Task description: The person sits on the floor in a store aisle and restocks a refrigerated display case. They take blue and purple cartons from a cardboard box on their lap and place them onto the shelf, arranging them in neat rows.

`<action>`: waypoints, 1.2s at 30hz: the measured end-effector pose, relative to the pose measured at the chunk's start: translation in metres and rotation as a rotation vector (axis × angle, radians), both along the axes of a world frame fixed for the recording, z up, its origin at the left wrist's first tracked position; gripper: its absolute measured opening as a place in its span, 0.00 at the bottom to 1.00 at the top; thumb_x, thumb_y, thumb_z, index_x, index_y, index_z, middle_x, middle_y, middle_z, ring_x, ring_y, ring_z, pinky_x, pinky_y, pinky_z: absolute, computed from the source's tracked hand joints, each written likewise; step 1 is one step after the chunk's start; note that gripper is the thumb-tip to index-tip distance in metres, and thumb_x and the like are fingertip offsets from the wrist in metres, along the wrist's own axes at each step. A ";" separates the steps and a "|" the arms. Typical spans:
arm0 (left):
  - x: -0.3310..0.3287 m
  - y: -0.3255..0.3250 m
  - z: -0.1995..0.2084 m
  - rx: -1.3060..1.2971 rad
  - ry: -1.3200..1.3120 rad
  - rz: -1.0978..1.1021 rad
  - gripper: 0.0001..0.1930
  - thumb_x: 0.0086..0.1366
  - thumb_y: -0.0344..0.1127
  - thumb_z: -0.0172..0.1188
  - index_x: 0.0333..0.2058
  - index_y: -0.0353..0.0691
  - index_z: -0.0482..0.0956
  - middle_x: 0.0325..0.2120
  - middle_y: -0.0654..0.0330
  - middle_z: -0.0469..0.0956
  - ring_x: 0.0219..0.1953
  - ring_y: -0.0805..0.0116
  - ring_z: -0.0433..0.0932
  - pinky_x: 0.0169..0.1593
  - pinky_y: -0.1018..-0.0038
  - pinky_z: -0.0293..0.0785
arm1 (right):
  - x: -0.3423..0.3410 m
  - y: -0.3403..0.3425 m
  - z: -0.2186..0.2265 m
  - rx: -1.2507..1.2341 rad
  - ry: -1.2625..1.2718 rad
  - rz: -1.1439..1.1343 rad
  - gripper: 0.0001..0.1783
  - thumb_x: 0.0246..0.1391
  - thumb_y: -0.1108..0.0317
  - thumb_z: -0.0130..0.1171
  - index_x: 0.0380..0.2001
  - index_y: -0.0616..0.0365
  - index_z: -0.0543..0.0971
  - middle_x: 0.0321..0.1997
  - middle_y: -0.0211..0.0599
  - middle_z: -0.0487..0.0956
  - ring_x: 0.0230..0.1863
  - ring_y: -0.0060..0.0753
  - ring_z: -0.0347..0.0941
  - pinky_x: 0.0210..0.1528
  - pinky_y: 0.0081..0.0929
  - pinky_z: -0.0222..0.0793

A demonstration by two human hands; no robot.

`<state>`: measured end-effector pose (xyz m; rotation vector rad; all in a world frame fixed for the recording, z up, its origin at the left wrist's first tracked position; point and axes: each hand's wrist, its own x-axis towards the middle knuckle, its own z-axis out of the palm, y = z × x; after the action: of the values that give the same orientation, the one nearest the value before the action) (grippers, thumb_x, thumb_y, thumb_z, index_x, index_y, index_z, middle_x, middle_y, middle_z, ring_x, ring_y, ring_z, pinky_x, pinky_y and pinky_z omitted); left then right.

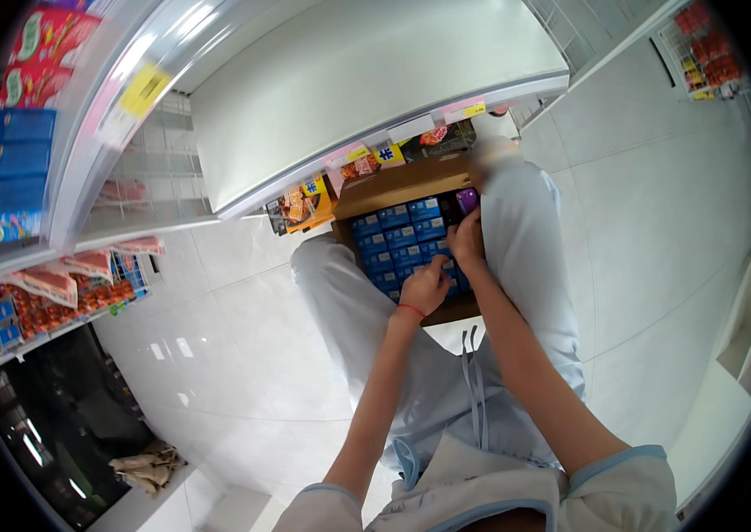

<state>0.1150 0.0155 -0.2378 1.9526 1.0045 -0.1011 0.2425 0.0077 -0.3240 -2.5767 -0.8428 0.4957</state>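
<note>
An open brown cardboard carton sits on the floor between my bent legs, filled with rows of small blue boxes. At its far right corner is a purple package beside a dark one. My left hand, a red string round the wrist, lies over the near blue boxes with its fingers bent inward. Higher up, my right hand is at the carton's right side, just below the purple package, fingers curled down among the contents. What either hand's fingertips grip is hidden.
Ahead stands a white shelf with price tags along its edge. Under that edge are food packages, one of them orange. Red and blue packs fill shelves at left. A dark glossy panel and crumpled brown paper lie lower left.
</note>
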 end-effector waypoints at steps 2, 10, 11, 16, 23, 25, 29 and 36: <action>-0.004 -0.002 0.001 -0.010 0.042 -0.054 0.16 0.52 0.31 0.52 0.42 0.43 0.67 0.28 0.54 0.77 0.32 0.54 0.76 0.35 0.62 0.71 | 0.004 0.002 -0.014 0.019 0.076 -0.050 0.34 0.43 0.68 0.57 0.47 0.76 0.51 0.25 0.59 0.74 0.28 0.56 0.72 0.31 0.41 0.69; -0.008 -0.006 -0.002 -0.007 0.151 -0.061 0.14 0.53 0.34 0.52 0.40 0.42 0.68 0.32 0.50 0.76 0.37 0.51 0.74 0.39 0.60 0.70 | 0.025 0.019 -0.017 -0.017 -0.005 0.119 0.23 0.42 0.69 0.59 0.37 0.73 0.63 0.26 0.54 0.75 0.29 0.51 0.73 0.30 0.36 0.70; -0.007 -0.005 -0.002 -0.004 0.186 -0.050 0.14 0.53 0.35 0.53 0.40 0.42 0.69 0.32 0.50 0.76 0.37 0.51 0.74 0.39 0.61 0.70 | 0.025 0.016 -0.011 0.014 0.017 0.124 0.22 0.41 0.69 0.59 0.37 0.71 0.63 0.25 0.52 0.75 0.28 0.50 0.73 0.29 0.35 0.70; -0.004 0.011 -0.008 -0.311 -0.010 0.575 0.20 0.57 0.51 0.50 0.42 0.42 0.71 0.36 0.49 0.75 0.39 0.55 0.75 0.42 0.62 0.71 | 0.003 -0.013 0.077 0.081 0.100 0.184 0.23 0.35 0.69 0.63 0.37 0.59 0.66 0.15 0.37 0.72 0.19 0.41 0.72 0.23 0.33 0.68; -0.002 0.031 0.022 -1.488 -0.701 0.850 0.36 0.55 0.67 0.41 0.42 0.34 0.71 0.38 0.48 0.73 0.39 0.56 0.74 0.45 0.64 0.71 | -0.017 -0.089 0.195 0.443 0.068 0.663 0.22 0.32 0.72 0.65 0.36 0.54 0.71 0.13 0.31 0.70 0.14 0.31 0.70 0.17 0.26 0.64; 0.000 0.029 0.037 -1.507 -0.765 0.753 0.38 0.54 0.68 0.41 0.40 0.32 0.72 0.36 0.48 0.75 0.38 0.56 0.75 0.45 0.65 0.71 | -0.022 -0.097 0.200 0.518 0.024 0.775 0.23 0.32 0.73 0.65 0.37 0.54 0.72 0.13 0.29 0.70 0.14 0.29 0.68 0.16 0.24 0.62; -0.004 0.028 0.058 -1.519 -0.920 0.809 0.40 0.54 0.69 0.39 0.42 0.32 0.71 0.34 0.51 0.75 0.36 0.60 0.75 0.43 0.66 0.72 | -0.036 -0.104 0.213 0.568 0.134 0.522 0.28 0.30 0.73 0.65 0.42 0.50 0.73 0.17 0.27 0.70 0.16 0.32 0.67 0.18 0.28 0.61; -0.011 0.023 0.051 -1.594 -1.037 0.657 0.41 0.53 0.72 0.36 0.41 0.35 0.73 0.33 0.55 0.76 0.35 0.62 0.75 0.43 0.68 0.72 | -0.026 -0.088 0.232 0.616 -0.082 0.822 0.35 0.25 0.74 0.66 0.46 0.47 0.74 0.44 0.37 0.68 0.33 0.35 0.72 0.31 0.24 0.70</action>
<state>0.1039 0.0389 -0.1871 0.0509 0.4272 0.3556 0.2164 -0.0804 -0.0924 -1.6294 -1.7601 0.2697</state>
